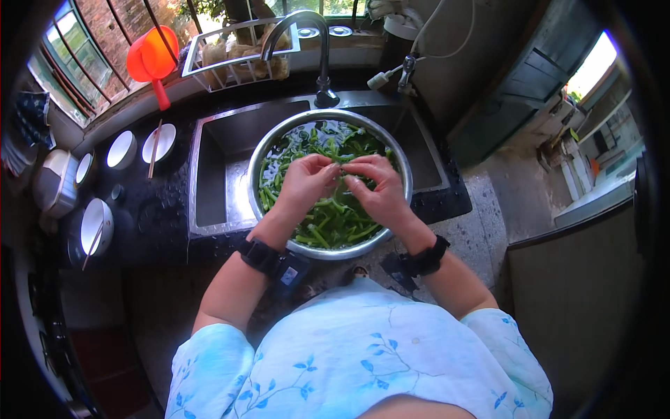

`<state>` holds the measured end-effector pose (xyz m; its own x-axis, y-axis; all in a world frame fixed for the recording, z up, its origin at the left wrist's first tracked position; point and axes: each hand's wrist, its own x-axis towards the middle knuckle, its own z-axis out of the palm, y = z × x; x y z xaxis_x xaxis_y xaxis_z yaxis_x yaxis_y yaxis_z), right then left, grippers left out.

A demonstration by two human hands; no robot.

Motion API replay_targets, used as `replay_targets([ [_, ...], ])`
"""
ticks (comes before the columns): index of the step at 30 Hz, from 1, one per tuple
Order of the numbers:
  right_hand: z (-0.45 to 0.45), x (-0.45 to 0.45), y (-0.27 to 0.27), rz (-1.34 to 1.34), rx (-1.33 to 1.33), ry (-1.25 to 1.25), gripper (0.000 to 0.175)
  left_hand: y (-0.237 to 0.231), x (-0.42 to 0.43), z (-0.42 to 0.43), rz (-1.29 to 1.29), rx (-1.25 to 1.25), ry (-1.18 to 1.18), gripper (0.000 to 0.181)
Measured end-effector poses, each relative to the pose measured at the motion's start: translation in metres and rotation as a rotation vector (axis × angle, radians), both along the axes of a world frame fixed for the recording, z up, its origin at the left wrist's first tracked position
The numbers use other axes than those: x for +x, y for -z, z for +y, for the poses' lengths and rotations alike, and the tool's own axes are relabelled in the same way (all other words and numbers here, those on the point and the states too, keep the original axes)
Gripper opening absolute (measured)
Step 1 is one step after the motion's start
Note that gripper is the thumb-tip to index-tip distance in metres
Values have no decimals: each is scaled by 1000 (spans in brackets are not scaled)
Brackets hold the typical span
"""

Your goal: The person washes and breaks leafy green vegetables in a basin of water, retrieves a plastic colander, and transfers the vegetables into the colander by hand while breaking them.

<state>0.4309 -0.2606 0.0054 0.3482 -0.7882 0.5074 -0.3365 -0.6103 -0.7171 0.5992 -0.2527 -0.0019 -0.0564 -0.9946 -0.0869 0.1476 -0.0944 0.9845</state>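
Observation:
A large round metal basin (253, 180) rests across the double-bowl sink, reaching over its front edge. Water fills it, with many cut green vegetable stems (324, 230) floating in it. Over the middle of the basin, my left hand (310, 180) and my right hand (379, 188) meet at the fingertips. Both pinch a green stem (337, 189) between thumbs and fingers, and part of it hangs down toward the water. The fingers hide most of the piece.
A curved metal faucet (323, 63) rises behind the basin, beside a white wire rack (235, 65). An orange plastic dipper (152, 55) hangs at the barred window. On the black counter to the left are several white bowls (121, 149), two with chopsticks (155, 149) across them.

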Motion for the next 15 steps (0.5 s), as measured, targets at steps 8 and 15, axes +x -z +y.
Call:
replay_targets([
  [8,-19,-2,-21,449,-338,-103,11,-24,9,15,-1124,-724,-47,6],
  [15,-19,0,-20,322,72,-227,10,-34,16,20,-1205,-906,-95,3],
])
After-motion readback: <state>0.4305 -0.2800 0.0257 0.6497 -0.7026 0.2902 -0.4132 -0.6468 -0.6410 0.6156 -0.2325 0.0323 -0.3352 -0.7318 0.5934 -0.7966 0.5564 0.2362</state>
